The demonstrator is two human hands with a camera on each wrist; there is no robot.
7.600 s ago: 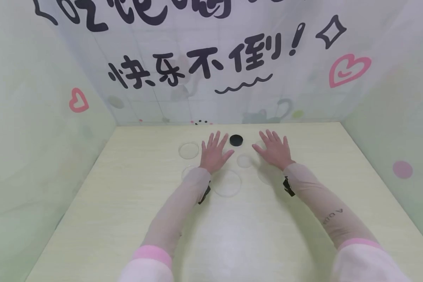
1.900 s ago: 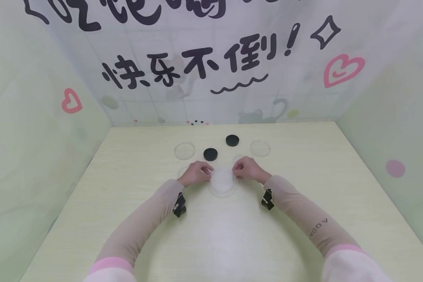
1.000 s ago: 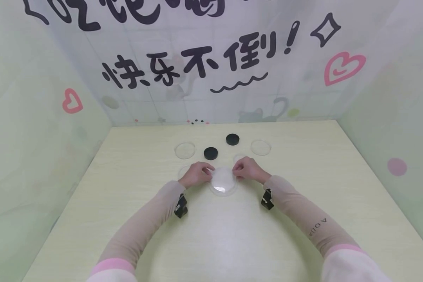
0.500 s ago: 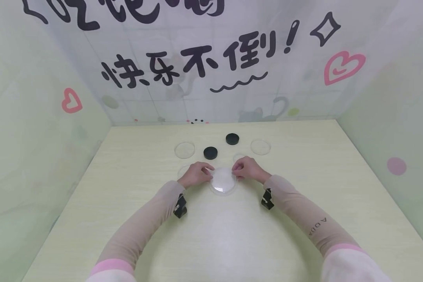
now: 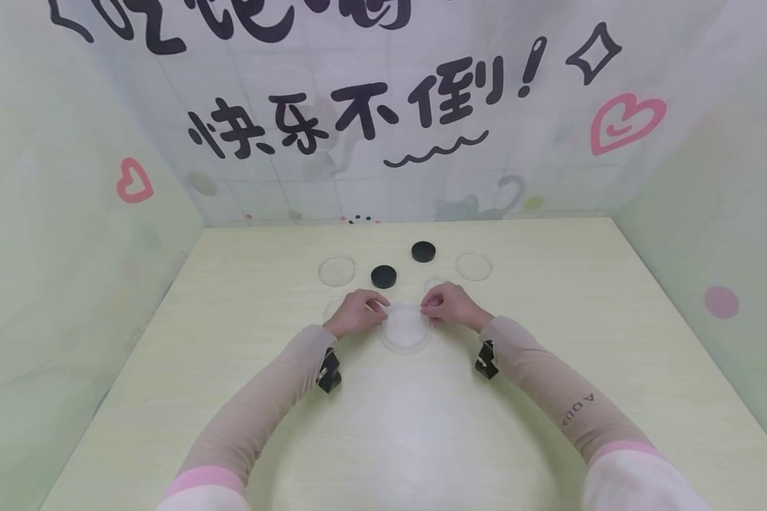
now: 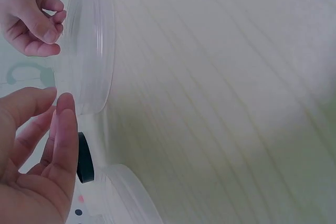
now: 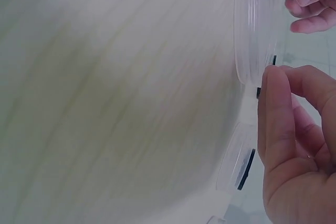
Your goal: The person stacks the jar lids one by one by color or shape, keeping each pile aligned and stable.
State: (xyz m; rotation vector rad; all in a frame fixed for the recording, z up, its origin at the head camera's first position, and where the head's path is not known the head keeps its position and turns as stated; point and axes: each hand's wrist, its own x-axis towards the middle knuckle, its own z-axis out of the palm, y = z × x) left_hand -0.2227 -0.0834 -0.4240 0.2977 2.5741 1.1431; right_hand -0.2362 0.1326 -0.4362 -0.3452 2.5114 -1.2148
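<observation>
Right now, the left hand point(image 5: 358, 312) and the right hand point(image 5: 450, 304) are both pinching, thumb against finger, at opposite edges of a clear, round, shiny plastic lid point(image 5: 405, 325). It is sitting between them over a bigger clear, round plastic dish point(image 5: 404, 350), whose rim is showing as a pale ring. That dish is resting on a pale yellow wooden table point(image 5: 383, 440) with streaky lines.

Just behind, a flat round black disc point(image 5: 383, 277) is lying, and another black disc point(image 5: 423, 251) is lying farther back. One thin see-through dish point(image 5: 336, 284) is lying to their left, and another see-through dish point(image 5: 474, 277) is lying to their right. Beige sleeves point(image 5: 249, 419) are covering the arms. Behind the table, a white cloth point(image 5: 358, 184) is showing big black writing; its top line is getting cut off.

The left hand is partly hiding a clear round piece point(image 5: 331, 306), and the right hand is blocking a small clear ring point(image 5: 431, 282). Clear edges are blending together, so I cannot tell whether the lid is touching the bigger dish.
</observation>
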